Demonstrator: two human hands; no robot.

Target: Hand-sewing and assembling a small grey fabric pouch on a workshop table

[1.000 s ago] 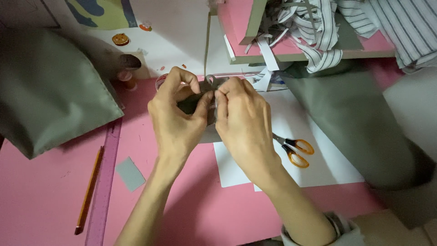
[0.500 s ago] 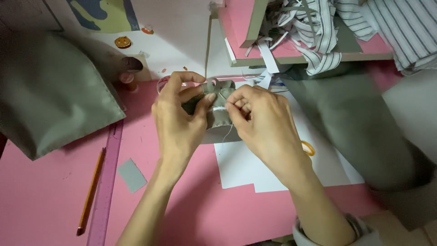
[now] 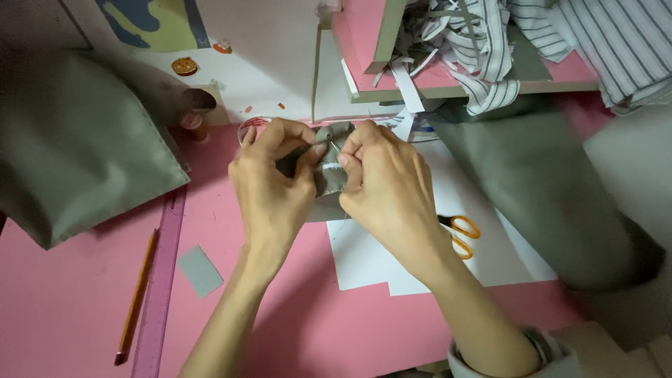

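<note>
Both of my hands meet over the pink table (image 3: 63, 308) around a small piece of grey-green fabric (image 3: 327, 183). My left hand (image 3: 273, 182) pinches the fabric from the left, thumb and forefinger on its upper edge. My right hand (image 3: 381, 185) grips it from the right, and a thin needle (image 3: 334, 145) shows between the fingertips of the two hands. Much of the fabric piece is hidden under my fingers. A thread cannot be made out clearly.
Orange-handled scissors (image 3: 460, 233) lie on white paper (image 3: 371, 259) under my right wrist. A pencil (image 3: 136, 297), a purple ruler (image 3: 162, 287) and a grey fabric swatch (image 3: 199, 270) lie at the left. Large grey-green cloths (image 3: 77, 147) (image 3: 546, 189) flank the hands. Striped fabric (image 3: 595, 42) is piled at the back.
My right hand has shifted slightly leftwards on the fabric, uncovering the scissors' handles again. The fabric piece turned a little between the fingers. Both hands stay in the same spot.
</note>
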